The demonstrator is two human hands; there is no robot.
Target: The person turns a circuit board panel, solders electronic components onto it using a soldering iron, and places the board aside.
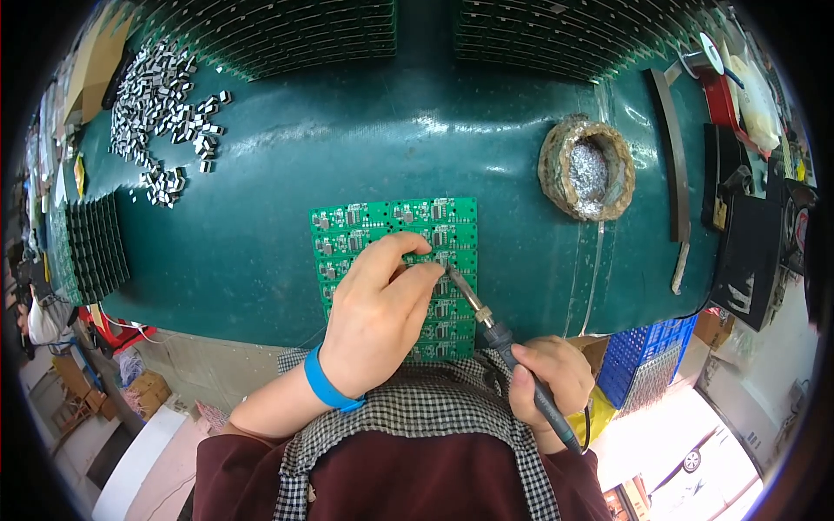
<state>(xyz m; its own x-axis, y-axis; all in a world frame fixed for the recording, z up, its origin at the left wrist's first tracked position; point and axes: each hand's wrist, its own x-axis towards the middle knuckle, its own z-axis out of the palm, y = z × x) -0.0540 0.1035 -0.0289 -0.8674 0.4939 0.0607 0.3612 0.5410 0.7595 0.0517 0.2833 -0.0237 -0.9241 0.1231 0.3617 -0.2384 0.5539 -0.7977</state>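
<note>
A green panel of circuit boards (456, 234) lies at the table's near edge, covered in rows of small mounted parts. My left hand (369, 308), with a blue band at its wrist, reaches over the panel and hides much of its middle. Its thumb and forefinger are bent close together at the board; whatever is between them is too small to make out. In my right hand (556, 378) is a soldering iron (497, 334), gripped by its dark handle. The iron slants up to the left, its tip at the panel beside my left fingertips.
On the green table (261, 226), small silver-and-black components (165, 104) lie heaped at the far left. A crusted round pot (556, 169) with silvery contents stands right. Stacked circuit boards (269, 39) line the back, with another stack (97, 243) at left. A dark bar (669, 156) lies right.
</note>
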